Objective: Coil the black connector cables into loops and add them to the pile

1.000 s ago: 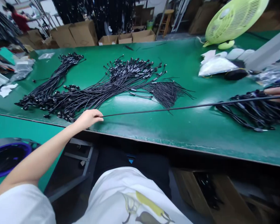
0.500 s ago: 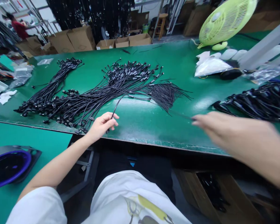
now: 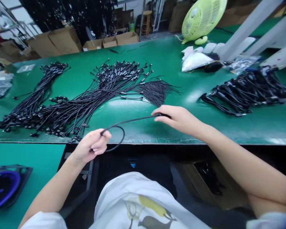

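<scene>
One black cable [image 3: 133, 120] runs between the left fingers [image 3: 102, 135] and right fingers [image 3: 162, 116], both gripping it; cables [image 3: 95, 98] lie beyond the left fingers.

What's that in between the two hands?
A thin black cable runs from the left hand to the right hand, looping near the left one. The head view shows it.

Hands [image 3: 92, 144] holding black cable [image 3: 133, 120], green table [image 3: 178, 121]

Black cable [image 3: 133, 120], thin, flexible: spans frame centre above the table's front edge, looped at its left end, held taut-ish rightward.
</scene>
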`<state>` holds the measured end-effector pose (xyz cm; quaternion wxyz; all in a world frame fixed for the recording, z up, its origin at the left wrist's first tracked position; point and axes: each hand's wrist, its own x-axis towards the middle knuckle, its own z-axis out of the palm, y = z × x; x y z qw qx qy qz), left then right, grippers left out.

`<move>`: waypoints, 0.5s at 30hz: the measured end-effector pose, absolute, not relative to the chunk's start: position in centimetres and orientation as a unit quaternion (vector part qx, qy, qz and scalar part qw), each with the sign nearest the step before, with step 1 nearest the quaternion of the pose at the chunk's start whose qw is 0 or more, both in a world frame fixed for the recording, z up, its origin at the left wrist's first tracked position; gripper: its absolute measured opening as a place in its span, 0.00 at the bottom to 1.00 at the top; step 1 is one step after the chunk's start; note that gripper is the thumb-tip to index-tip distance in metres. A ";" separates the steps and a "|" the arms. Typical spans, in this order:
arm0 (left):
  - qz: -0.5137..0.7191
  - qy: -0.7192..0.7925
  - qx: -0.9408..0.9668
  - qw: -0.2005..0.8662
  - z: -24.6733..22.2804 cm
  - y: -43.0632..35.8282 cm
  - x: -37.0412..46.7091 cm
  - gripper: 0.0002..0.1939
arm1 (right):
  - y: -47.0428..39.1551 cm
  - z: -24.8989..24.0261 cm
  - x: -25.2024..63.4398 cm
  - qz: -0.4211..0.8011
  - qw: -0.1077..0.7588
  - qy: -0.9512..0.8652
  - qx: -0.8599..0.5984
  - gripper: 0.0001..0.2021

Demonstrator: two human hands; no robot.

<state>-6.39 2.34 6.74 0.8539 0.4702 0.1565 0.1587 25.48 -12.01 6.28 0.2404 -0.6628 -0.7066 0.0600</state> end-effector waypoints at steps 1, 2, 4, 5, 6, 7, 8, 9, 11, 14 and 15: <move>0.213 0.160 0.432 0.862 7.2 2.7 -7.0 0.12 | -12.3 5.6 26.1 0.077 0.252 -0.700 -0.664 0.16; 0.264 0.164 0.399 0.863 7.7 3.0 -7.5 0.12 | -12.7 5.0 26.4 0.088 0.261 -0.695 -0.665 0.17; 0.324 0.175 0.360 0.857 8.2 3.3 -8.0 0.13 | -13.5 4.1 26.5 0.081 0.273 -0.687 -0.669 0.17; 0.329 0.184 0.356 0.855 8.2 3.5 -8.0 0.14 | -13.9 4.0 26.3 0.066 0.277 -0.685 -0.671 0.17; 0.320 0.197 0.362 0.853 8.2 3.6 -7.9 0.15 | -14.3 4.0 26.0 0.046 0.275 -0.686 -0.672 0.17; 0.303 0.210 0.371 0.852 8.1 3.7 -7.7 0.15 | -14.7 4.2 25.6 0.021 0.267 -0.692 -0.670 0.17; 0.285 0.222 0.381 0.851 7.9 3.7 -7.4 0.15 | -14.9 4.5 25.2 -0.003 0.254 -0.701 -0.667 0.17; 0.271 0.229 0.388 0.851 7.7 3.8 -7.1 0.15 | -15.1 4.8 24.8 -0.024 0.240 -0.710 -0.662 0.17; 0.270 0.233 0.387 0.850 7.5 3.9 -6.7 0.16 | -15.3 5.3 24.4 -0.051 0.219 -0.723 -0.653 0.16; 0.295 0.227 0.361 0.855 7.4 3.8 -6.6 0.12 | -15.1 5.5 24.5 -0.069 0.213 -0.717 -0.661 0.15; 0.306 0.224 0.352 0.856 7.5 3.7 -6.8 0.11 | -14.9 5.4 24.6 -0.070 0.214 -0.713 -0.664 0.15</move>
